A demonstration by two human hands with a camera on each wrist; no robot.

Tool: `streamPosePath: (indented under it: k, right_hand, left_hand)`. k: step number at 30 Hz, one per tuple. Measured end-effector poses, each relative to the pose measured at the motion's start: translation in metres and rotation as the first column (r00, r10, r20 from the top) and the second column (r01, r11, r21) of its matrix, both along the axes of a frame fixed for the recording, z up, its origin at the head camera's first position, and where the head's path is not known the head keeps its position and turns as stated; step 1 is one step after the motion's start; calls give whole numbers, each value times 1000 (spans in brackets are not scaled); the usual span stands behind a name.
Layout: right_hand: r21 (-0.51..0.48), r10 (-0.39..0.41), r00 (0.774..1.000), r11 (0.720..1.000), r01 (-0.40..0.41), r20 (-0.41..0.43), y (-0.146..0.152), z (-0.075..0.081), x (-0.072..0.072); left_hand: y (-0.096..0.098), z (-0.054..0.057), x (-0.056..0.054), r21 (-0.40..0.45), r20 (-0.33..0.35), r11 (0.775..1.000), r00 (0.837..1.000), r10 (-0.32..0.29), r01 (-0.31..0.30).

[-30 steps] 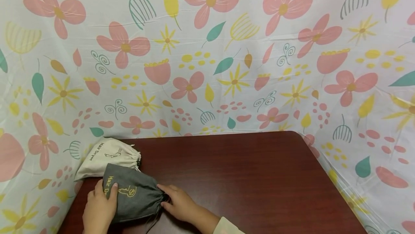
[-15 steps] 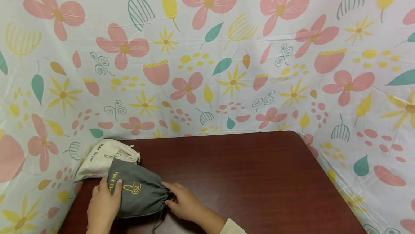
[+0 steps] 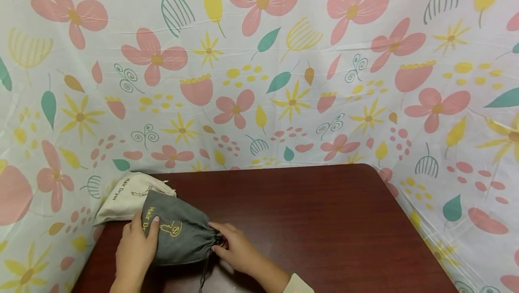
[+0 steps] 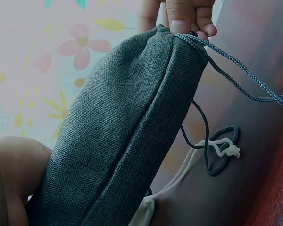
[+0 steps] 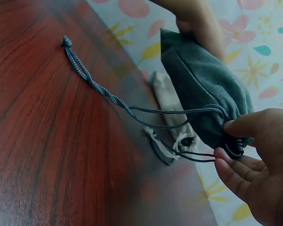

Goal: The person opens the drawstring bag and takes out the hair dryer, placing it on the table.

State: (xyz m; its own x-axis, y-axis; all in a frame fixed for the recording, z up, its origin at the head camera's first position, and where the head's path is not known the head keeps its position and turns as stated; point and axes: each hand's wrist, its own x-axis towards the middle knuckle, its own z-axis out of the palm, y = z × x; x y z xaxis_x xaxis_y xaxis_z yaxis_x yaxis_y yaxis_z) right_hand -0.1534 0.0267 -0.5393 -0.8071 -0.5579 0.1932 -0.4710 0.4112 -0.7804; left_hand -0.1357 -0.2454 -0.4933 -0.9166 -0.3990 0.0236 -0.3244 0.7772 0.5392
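Note:
A dark grey drawstring bag (image 3: 186, 221) with yellow "Hair Dr…" lettering and a hair dryer drawing is held above the table at the left. My left hand (image 3: 135, 250) grips its flat end, thumb over the printed face. At the gathered neck, my right hand (image 3: 239, 248) pinches the cloth between thumb and fingers. Knotted grey cords (image 5: 104, 92) hang from the neck in the right wrist view. Behind lies a cream drawstring bag (image 3: 121, 198) marked "Hair Dryer", partly covered by the grey one. What is inside the bags is hidden.
The dark red wooden table (image 3: 308, 221) stretches away to the right and back, with a rounded far right corner. A flower-printed cloth (image 3: 259, 72) hangs around its back and sides. White cord (image 4: 179, 165) from the cream bag trails on the tabletop.
Both hands have carried the grey bag a little to the right and farther from me. Its cord now hangs lower beneath the neck. The cream bag stays where it was.

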Motion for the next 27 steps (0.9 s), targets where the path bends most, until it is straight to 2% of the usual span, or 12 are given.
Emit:
streamPosePath:
  k: [10,20,27]
  right_hand:
    - [-10,-39,999,999,39,0,9,3,0]
    - [-31,-71,996,997,72,50,18,5,2]
    - [-60,-91,995,994,94,44,28,3,4]
  left_hand:
    - [11,3,-2,-1,-65,1000,998,-26,26]
    - [22,4,-7,8,-72,997,995,-71,72]
    - [30,3,-11,14,-99,994,990,-106,108]
